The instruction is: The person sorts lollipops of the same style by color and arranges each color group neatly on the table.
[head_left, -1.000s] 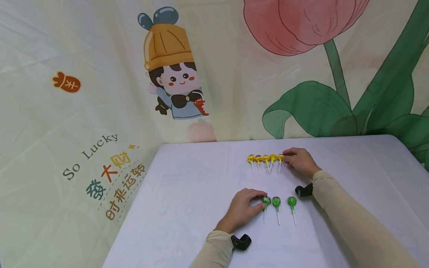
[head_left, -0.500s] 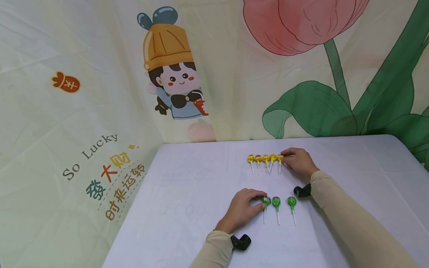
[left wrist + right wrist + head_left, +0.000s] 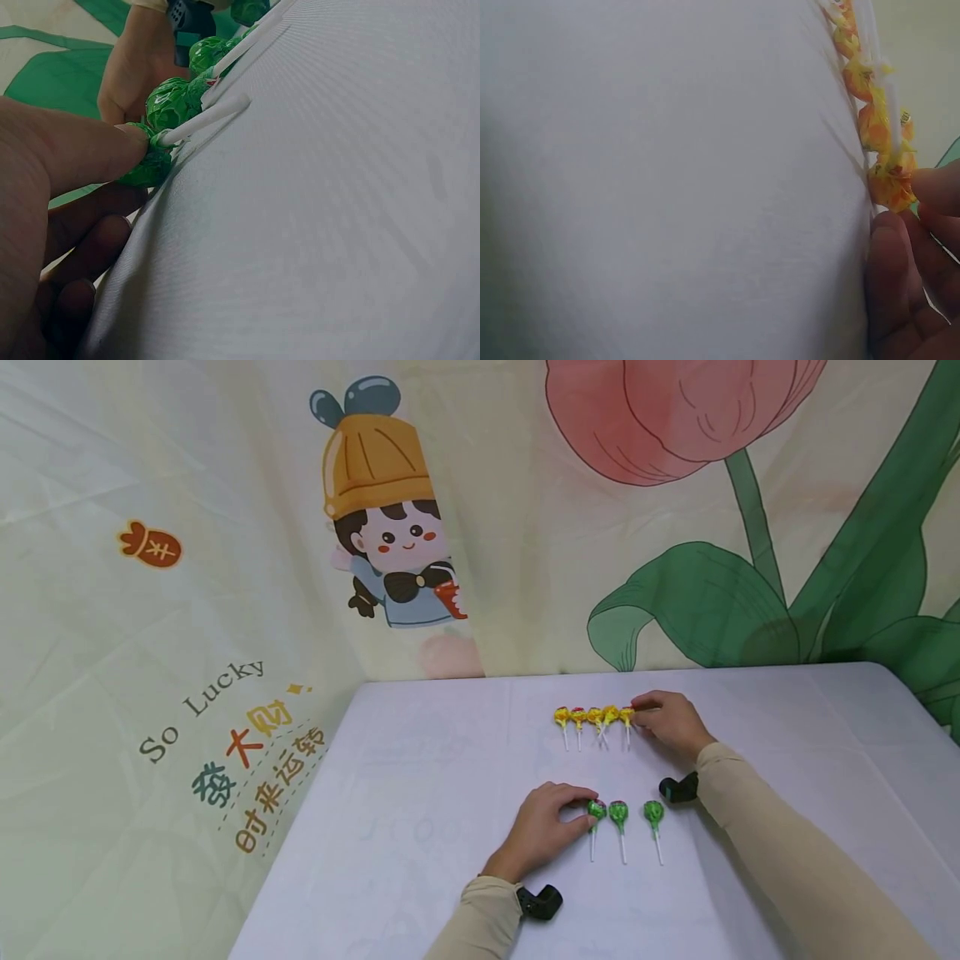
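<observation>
My left hand (image 3: 542, 828) pinches the candy head of the leftmost green lollipop (image 3: 154, 165) between thumb and fingers. That lollipop lies on the white-covered table, its stick towards me. To its right lies a second green lollipop (image 3: 618, 814), and further right a third green lollipop (image 3: 654, 814) sits apart. Farther back, my right hand (image 3: 671, 722) pinches the head of the rightmost yellow lollipop (image 3: 894, 184). This one ends a close row of several yellow lollipops (image 3: 577, 717), heads side by side. In the right wrist view, the fingers partly hide the held head.
The white cloth-covered table (image 3: 420, 810) extends left and right of the lollipops. Behind its far edge hangs a printed backdrop (image 3: 517, 527) with a cartoon figure and a large flower. Each wrist carries a black camera (image 3: 542, 902).
My right hand shifts very slightly left, then back right. In the yellow row, the sticks of two middle lollipops now cross. My left hand and the green lollipops stay put.
</observation>
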The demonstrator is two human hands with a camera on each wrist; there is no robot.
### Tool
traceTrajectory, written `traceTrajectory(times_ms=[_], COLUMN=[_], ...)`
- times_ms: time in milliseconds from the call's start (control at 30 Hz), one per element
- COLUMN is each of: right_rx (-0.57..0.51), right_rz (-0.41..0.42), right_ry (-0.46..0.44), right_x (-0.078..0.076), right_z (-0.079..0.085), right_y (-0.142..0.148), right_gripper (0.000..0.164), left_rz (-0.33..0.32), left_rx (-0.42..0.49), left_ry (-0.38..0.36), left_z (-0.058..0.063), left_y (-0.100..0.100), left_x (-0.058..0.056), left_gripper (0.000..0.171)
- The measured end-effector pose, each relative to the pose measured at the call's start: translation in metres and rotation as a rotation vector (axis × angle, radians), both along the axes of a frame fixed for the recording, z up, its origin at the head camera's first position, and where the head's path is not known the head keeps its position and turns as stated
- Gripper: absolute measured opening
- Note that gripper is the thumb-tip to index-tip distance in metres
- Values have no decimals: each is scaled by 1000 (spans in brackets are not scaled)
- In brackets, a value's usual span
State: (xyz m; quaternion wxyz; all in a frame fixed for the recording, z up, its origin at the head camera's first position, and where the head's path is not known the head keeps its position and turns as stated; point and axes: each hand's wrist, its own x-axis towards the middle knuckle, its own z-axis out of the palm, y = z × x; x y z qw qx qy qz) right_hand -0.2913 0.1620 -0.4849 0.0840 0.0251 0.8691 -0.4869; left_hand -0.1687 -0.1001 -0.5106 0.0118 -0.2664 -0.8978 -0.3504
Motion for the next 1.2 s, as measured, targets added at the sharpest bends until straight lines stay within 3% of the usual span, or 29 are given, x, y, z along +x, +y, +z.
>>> traceTrajectory(times_ms=[567, 800, 1200], right_rx=[-14, -66, -52], right_rz=[10, 40, 59], right_ry=[21, 33, 95], right_x=[11, 23, 54], right_z=[27, 37, 49], right_y=[18, 29, 47], right_gripper=[43, 44, 46], left_rz=[-1, -2, 6], left_rx=[-7, -10, 5], left_ry=[11, 15, -5], left_z=[-3, -1, -2], left_y=[-2, -1, 0], left_x=[-1, 0, 0], left_gripper=[30, 30, 28])
